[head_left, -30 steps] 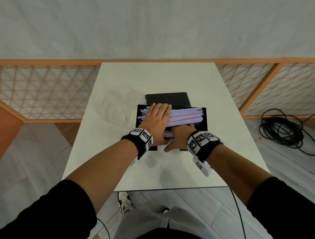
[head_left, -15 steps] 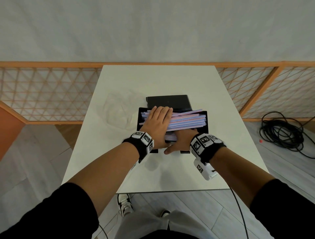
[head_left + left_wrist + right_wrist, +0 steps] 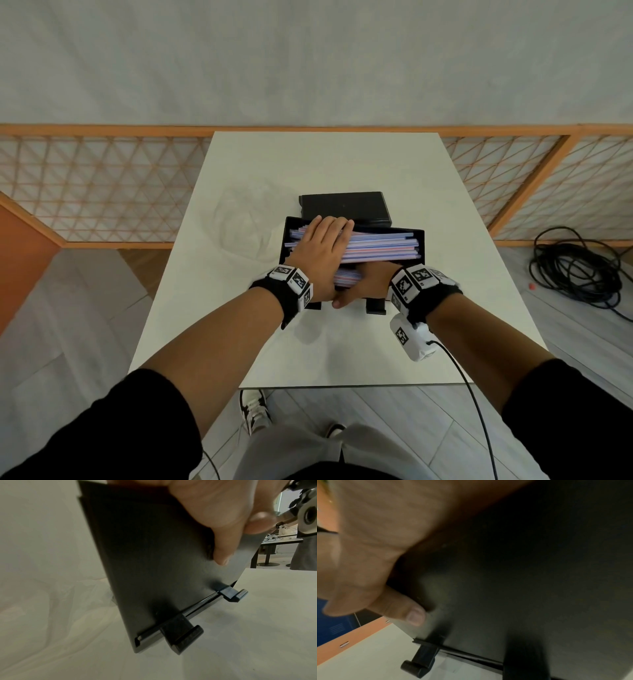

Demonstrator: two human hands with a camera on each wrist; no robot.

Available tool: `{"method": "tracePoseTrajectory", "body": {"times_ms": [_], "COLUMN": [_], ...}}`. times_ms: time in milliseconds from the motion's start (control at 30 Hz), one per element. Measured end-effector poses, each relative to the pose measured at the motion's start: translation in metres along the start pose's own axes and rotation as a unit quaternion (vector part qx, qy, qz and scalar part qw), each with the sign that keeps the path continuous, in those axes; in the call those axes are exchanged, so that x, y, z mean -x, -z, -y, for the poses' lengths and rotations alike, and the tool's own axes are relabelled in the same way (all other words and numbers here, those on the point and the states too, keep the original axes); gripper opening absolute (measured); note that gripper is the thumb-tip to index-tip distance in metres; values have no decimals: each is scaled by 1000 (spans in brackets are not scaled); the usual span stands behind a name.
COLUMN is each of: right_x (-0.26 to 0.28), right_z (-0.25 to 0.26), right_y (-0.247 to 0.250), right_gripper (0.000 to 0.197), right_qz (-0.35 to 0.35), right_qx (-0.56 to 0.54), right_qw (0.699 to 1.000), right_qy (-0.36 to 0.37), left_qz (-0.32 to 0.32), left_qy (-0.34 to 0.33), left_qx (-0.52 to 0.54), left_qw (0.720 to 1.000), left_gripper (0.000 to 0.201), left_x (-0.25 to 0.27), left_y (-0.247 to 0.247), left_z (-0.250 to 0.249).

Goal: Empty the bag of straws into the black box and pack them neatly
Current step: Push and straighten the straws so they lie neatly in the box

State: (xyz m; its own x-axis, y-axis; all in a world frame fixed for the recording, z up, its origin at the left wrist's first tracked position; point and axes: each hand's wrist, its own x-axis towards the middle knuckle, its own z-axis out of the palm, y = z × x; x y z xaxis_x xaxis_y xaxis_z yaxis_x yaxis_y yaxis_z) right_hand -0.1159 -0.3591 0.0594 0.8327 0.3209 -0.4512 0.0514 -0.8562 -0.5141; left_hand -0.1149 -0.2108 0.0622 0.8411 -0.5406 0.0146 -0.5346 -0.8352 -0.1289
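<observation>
The black box [image 3: 422, 240] sits mid-table, filled with pink and blue straws [image 3: 380, 245] lying left to right. My left hand [image 3: 322, 246] lies flat on the straws' left part, fingers straight and reaching the far wall. Its thumb [image 3: 223, 545] presses the box's near wall [image 3: 154, 561]. My right hand [image 3: 371, 279] grips the near wall, its fingers hidden inside among the nearest straws. In the right wrist view its thumb [image 3: 409, 611] rests outside on the black box [image 3: 522, 574].
The black lid [image 3: 344, 207] lies right behind the box. A crumpled clear bag [image 3: 239, 222] rests on the white table [image 3: 325, 161] left of the box. Two clips [image 3: 183, 635] stick out at the box's near base. A cable coil [image 3: 575, 267] lies on the floor at right.
A straw that stuck up at the right end now lies level with the rest. Both hands stay almost where they were on the box.
</observation>
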Motion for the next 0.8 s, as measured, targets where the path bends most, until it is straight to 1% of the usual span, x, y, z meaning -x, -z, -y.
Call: {"method": "tracePoseTrajectory", "body": {"times_ms": [133, 267, 333, 400, 500, 567, 667, 800], "right_x": [0, 1, 2, 4, 10, 15, 19, 28], "right_z": [4, 5, 5, 4, 0, -2, -6, -4], "right_y": [6, 13, 16, 18, 19, 21, 26, 39], "right_gripper": [90, 100, 105, 110, 100, 93, 80, 51], "right_qz": [13, 7, -11, -48, -106, -124, -110, -95], "right_qx": [-3, 34, 79, 130, 177, 181, 159, 160], "right_qw": [1000, 999, 997, 990, 978, 974, 980, 981], "right_qy": [2, -6, -13, -10, 21, 51, 55, 58], "left_qz": [11, 10, 10, 11, 18, 25, 28, 28], "left_qy": [5, 2, -4, -6, -6, -7, -7, -6], "left_qx": [-12, -5, 3, 12, 20, 20, 17, 11], "left_qw": [1000, 1000, 1000, 1000, 1000, 999, 999, 1000], "left_gripper": [119, 117, 117, 118, 122, 121, 119, 121], "left_x": [0, -2, -5, -9, -16, -20, -23, -27], "left_y": [0, 4, 4, 4, 2, 2, 1, -2], "left_z": [-2, 0, 3, 6, 10, 12, 14, 15]}}
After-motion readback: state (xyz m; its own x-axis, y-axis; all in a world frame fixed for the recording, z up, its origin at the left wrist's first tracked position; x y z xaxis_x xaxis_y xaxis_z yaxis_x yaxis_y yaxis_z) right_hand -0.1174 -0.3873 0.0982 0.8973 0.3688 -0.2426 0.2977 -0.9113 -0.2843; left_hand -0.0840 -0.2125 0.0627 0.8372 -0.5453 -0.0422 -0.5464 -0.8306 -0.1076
